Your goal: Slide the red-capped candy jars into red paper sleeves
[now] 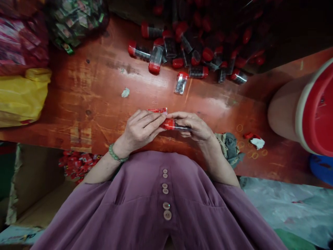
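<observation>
The small red-capped vial [174, 125] lies on its side between both hands at the centre of the frame, its long axis running left to right, the red cap pointing toward frame left and the dark body going under the fingers on the right. The left hand [139, 129] has its grip closed on the cap end; it also pinches a flat red label strip [157, 110], which sticks out level toward the right just above the vial. The right hand [194, 125] is closed around the vial's body, covering most of it.

Both hands hover low over the red-brown tabletop [85, 93]. In the upper middle and upper right lies a heap of vials [197, 52], lying at all angles, with one stray vial [181, 82] nearest the hands. A yellow bag [22, 95] sits at the left edge, a bag of wrapped packets [75, 19] at the upper left. A crumpled cloth [230, 147] lies just beside the right wrist, with rubber bands [253, 154] near it. A large red-lidded tub [309, 109] fills the right edge.
</observation>
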`<state>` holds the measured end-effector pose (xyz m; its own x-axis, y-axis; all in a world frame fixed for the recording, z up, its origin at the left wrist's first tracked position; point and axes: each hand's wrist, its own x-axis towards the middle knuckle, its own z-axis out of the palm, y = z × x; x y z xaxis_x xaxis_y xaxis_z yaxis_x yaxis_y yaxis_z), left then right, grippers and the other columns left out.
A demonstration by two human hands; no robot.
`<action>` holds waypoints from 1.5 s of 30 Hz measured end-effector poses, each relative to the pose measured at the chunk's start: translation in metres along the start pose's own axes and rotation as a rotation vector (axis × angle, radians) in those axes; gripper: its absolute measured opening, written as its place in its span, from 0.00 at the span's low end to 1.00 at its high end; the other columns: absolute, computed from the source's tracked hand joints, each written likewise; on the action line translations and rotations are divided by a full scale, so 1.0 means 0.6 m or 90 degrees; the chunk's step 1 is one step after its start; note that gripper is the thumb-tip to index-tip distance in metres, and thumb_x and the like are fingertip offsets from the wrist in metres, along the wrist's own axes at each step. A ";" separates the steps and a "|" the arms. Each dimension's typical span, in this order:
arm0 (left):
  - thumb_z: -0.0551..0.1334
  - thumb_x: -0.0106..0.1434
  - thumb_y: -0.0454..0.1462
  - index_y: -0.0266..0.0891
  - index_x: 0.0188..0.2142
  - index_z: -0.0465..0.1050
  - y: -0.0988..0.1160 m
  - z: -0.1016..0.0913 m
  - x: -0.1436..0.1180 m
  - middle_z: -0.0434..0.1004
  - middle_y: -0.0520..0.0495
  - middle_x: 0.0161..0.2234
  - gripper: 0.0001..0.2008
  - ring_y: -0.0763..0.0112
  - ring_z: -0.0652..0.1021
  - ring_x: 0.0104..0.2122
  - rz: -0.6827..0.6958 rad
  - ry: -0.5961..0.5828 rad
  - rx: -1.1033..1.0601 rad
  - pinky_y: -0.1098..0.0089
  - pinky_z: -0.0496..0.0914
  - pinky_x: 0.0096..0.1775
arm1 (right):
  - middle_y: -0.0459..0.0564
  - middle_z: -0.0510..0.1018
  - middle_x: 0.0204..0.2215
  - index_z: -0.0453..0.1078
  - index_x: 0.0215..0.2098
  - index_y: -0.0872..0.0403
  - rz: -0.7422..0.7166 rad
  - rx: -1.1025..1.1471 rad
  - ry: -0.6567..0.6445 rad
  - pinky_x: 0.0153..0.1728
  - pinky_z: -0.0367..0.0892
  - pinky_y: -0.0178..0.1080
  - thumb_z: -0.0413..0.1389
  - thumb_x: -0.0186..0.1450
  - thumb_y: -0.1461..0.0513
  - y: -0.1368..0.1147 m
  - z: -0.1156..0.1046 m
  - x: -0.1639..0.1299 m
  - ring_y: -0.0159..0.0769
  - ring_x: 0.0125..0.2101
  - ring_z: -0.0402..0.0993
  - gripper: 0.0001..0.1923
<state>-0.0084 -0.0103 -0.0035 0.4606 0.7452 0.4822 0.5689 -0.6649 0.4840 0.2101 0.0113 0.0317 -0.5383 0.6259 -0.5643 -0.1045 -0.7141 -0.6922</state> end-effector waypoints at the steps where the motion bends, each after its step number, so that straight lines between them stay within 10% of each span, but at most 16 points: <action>1: 0.64 0.64 0.42 0.44 0.47 0.76 -0.001 0.002 0.000 0.84 0.44 0.42 0.12 0.63 0.80 0.40 -0.001 -0.010 0.007 0.63 0.71 0.40 | 0.36 0.63 0.15 0.73 0.44 0.58 0.004 0.004 0.000 0.13 0.41 0.29 0.56 0.57 0.63 0.002 0.001 0.001 0.20 0.12 0.46 0.16; 16: 0.63 0.65 0.44 0.47 0.51 0.74 -0.015 0.013 -0.004 0.80 0.45 0.50 0.15 0.59 0.76 0.53 -0.026 -0.052 -0.120 0.53 0.67 0.55 | 0.36 0.64 0.18 0.72 0.48 0.55 -0.064 -0.023 0.067 0.14 0.49 0.28 0.56 0.63 0.60 0.035 0.021 0.013 0.20 0.13 0.50 0.15; 21: 0.67 0.54 0.58 0.42 0.60 0.65 0.003 -0.003 -0.011 0.72 0.38 0.58 0.39 0.50 0.70 0.61 -0.343 0.112 -0.338 0.52 0.63 0.61 | 0.40 0.69 0.26 0.69 0.53 0.49 -0.239 -0.108 0.144 0.20 0.61 0.29 0.58 0.66 0.56 0.035 0.036 0.006 0.23 0.20 0.60 0.17; 28: 0.73 0.52 0.49 0.38 0.38 0.77 0.063 0.010 0.012 0.83 0.45 0.37 0.20 0.65 0.81 0.41 -0.732 0.207 -0.983 0.63 0.73 0.49 | 0.47 0.74 0.39 0.64 0.54 0.48 -0.361 -0.263 0.257 0.38 0.73 0.37 0.59 0.65 0.57 0.050 0.075 0.023 0.32 0.36 0.73 0.20; 37: 0.77 0.45 0.43 0.40 0.28 0.80 0.047 0.015 0.039 0.82 0.54 0.28 0.14 0.76 0.79 0.29 -0.771 0.380 -0.959 0.71 0.73 0.42 | 0.48 0.76 0.45 0.69 0.48 0.48 -0.380 -0.201 0.198 0.47 0.74 0.41 0.62 0.62 0.58 0.067 0.071 0.033 0.34 0.43 0.76 0.16; 45: 0.77 0.44 0.44 0.39 0.28 0.81 0.044 0.014 0.037 0.83 0.50 0.28 0.15 0.70 0.81 0.30 -0.745 0.270 -0.918 0.68 0.75 0.42 | 0.45 0.77 0.40 0.74 0.46 0.45 -0.482 -0.228 0.217 0.46 0.73 0.39 0.64 0.62 0.60 0.064 0.064 0.042 0.33 0.41 0.74 0.14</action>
<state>0.0224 -0.0109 0.0139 0.0194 0.8784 -0.4776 -0.5959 0.3937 0.7000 0.1607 -0.0123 0.0084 -0.1485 0.9882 0.0366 -0.0338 0.0319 -0.9989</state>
